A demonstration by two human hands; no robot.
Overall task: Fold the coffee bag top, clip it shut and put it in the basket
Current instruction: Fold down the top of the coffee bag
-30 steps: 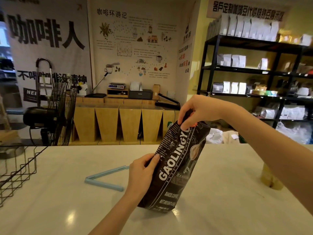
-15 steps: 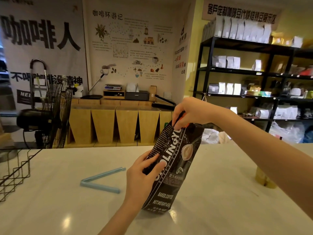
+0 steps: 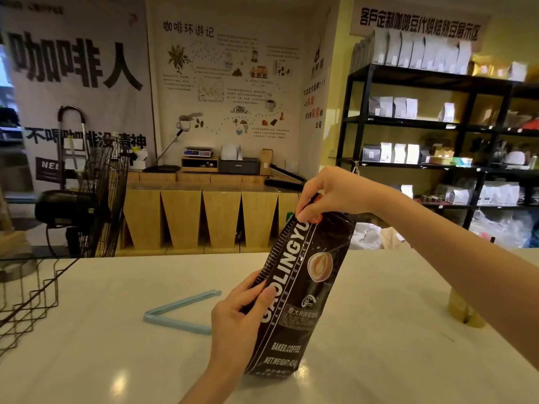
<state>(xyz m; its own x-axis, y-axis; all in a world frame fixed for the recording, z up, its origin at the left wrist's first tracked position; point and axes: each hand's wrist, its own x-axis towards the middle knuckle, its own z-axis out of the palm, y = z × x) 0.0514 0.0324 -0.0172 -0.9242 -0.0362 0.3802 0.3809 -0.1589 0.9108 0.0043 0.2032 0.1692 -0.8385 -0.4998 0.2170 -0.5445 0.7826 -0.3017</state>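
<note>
A black coffee bag with white lettering stands on the white counter, leaning to the right. My left hand grips its lower left side. My right hand pinches the bag's top, which is bent over under my fingers. A light blue clip lies open in a V shape on the counter, just left of my left hand. The black wire basket stands at the counter's left edge, only partly in view.
A roll of yellowish tape sits on the counter to the right, partly behind my right forearm. A black fan stands behind the basket. Wooden cabinets and black shelves with bags lie beyond the counter.
The bag has been turned a little so its front label faces me more. My left hand has slid lower on the bag's side. My right hand stays on the top.
</note>
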